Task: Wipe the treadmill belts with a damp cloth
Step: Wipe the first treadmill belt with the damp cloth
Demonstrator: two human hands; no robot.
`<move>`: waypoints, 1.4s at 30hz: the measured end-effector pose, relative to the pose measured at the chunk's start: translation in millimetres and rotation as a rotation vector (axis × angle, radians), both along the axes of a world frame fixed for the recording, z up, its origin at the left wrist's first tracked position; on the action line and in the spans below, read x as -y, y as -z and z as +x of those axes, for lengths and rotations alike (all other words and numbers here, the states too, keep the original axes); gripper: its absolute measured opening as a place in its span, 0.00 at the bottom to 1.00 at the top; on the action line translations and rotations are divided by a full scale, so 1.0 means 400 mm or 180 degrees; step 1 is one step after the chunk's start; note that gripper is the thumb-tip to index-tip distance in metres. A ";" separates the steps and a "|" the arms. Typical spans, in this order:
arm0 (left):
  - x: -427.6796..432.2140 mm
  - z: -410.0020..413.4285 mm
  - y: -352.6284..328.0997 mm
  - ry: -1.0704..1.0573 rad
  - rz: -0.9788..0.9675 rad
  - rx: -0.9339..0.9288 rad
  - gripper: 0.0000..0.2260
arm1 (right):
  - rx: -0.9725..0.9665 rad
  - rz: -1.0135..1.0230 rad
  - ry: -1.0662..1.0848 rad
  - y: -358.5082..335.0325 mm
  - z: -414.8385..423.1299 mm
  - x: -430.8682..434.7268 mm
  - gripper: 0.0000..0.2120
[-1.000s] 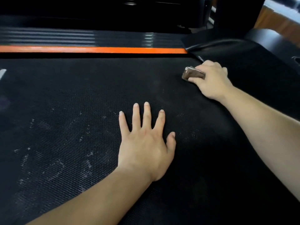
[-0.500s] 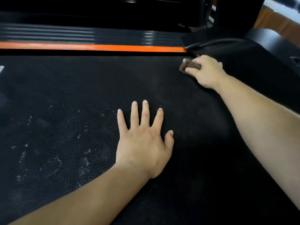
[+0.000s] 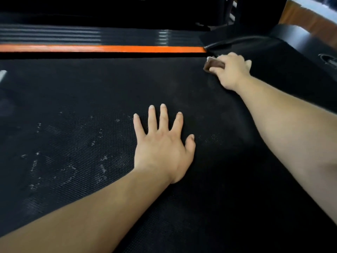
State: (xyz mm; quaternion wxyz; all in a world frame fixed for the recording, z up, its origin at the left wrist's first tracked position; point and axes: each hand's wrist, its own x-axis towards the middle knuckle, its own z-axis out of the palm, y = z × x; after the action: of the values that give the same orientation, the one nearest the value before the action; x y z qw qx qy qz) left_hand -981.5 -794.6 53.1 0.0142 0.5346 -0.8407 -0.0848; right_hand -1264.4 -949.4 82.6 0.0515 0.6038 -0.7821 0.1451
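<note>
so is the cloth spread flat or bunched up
Bunched up: the brown cloth is a small wad in the right hand's grip, only one end showing.

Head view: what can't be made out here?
All in the head view:
The cloth is mostly covered by the right hand. Only a brown end shows, and dampness can't be told.
The belt is cut off by the left and bottom edges, with a patch hidden under the left hand.
The mark at far right is clipped by the frame edge.
Above the orange strip it is too dark.

No legible text; only a blurred emblem [image 3: 329, 59] on the black side cover [image 3: 299, 42].
</note>
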 end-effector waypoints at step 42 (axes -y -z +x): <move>0.006 0.002 0.012 -0.0001 -0.0081 -0.0063 0.32 | -0.0200 0.0200 0.0151 0.002 0.074 -0.426 0.10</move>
State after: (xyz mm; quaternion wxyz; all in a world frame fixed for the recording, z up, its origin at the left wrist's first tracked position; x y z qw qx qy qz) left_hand -980.7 -796.8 48.2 0.0293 0.5337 -0.8415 -0.0793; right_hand -1234.9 -778.9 81.7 0.0605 0.5906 -0.7984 0.1000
